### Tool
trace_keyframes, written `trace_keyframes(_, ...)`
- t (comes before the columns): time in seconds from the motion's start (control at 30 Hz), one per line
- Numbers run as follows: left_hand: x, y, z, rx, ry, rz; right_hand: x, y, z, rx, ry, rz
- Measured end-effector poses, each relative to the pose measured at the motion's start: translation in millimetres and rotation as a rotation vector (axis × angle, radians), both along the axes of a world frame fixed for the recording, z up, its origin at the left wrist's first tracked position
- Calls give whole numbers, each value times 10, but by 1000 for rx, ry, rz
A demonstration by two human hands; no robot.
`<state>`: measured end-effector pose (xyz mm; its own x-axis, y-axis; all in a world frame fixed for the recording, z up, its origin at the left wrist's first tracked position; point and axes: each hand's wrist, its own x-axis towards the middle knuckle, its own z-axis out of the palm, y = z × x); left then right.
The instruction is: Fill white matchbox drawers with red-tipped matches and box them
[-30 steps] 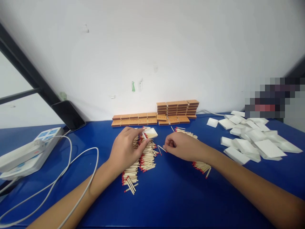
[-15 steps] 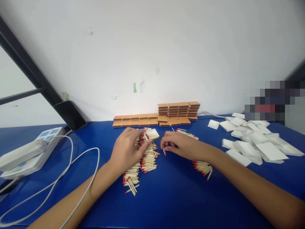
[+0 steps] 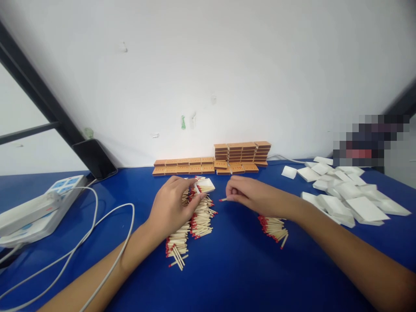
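Observation:
Between thumb and fingers, my left hand (image 3: 173,201) grips a small white matchbox tray (image 3: 209,186) with some matches lying in it. Loose red-tipped matches (image 3: 202,223) are heaped beneath and beside that hand. My right hand (image 3: 245,193) is closed in a pinch on a match (image 3: 223,199), its red head pointing left towards the tray. The hand is a short way right of the tray, apart from it. Another pile of matches (image 3: 273,229) lies below my right wrist, partly hidden by the forearm.
Orange-brown matchboxes (image 3: 242,151) stand stacked in rows along the wall. Many white trays (image 3: 351,190) lie heaped at the right. At the left are a power strip (image 3: 66,184), a loose white cable (image 3: 94,223) and a leaning black phone (image 3: 94,158). The table (image 3: 227,273) is blue.
My right hand has turned, so the match in it has swung from pointing down to lying nearly level, pointing left. My left hand keeps its hold on the tray. The view has shifted slightly.

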<state>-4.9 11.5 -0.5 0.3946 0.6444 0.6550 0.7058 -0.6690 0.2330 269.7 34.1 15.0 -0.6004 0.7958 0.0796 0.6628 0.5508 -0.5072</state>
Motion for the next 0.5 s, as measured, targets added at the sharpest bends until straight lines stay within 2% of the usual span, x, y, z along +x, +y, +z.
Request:
trace_keyframes(0.13,18,-19,-1,-19,22,-63,-86,-64,107,120,172,-88)
trace_keyframes(0.33,83,-87,20,-27,13,-197,-261,-164,-16,274,187,-94)
trace_keyframes(0.5,90,-92,24,-42,10,-208,-268,-160,-38,261,211,-74)
